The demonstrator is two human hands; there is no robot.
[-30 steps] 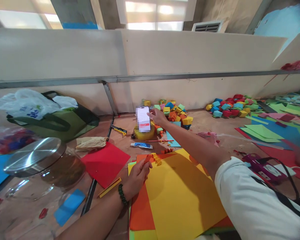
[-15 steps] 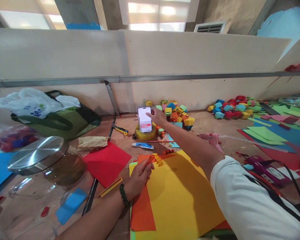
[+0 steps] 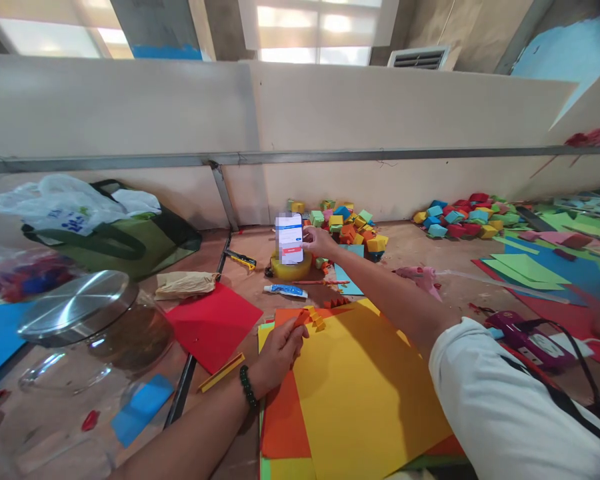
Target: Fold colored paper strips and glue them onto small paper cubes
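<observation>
My left hand [image 3: 283,350], with a dark bead bracelet at the wrist, rests over the paper stack, closed on an orange folded paper strip [image 3: 301,319]. A yellow-orange folded strip [image 3: 317,321] lies by its fingertips. My right hand [image 3: 319,241] reaches forward to the right edge of a phone [image 3: 291,239], its thumb and forefinger slightly apart. Upright against a yellow tape roll [image 3: 291,268], the phone has a lit screen, partly blurred. Under my left hand lie yellow [image 3: 370,393] and orange [image 3: 285,427] paper sheets.
A blue-and-white tube [image 3: 286,291] and a yellow box cutter [image 3: 241,259] lie near the phone. Folded paper blocks [image 3: 360,230] are heaped behind my right arm. A lidded glass jar [image 3: 125,333] stands left. On the right are a pink glue gun [image 3: 420,279] and a purple device [image 3: 530,340].
My right hand has drawn back slightly from over the phone screen to its right edge. The screen content has changed. My left hand stays in place.
</observation>
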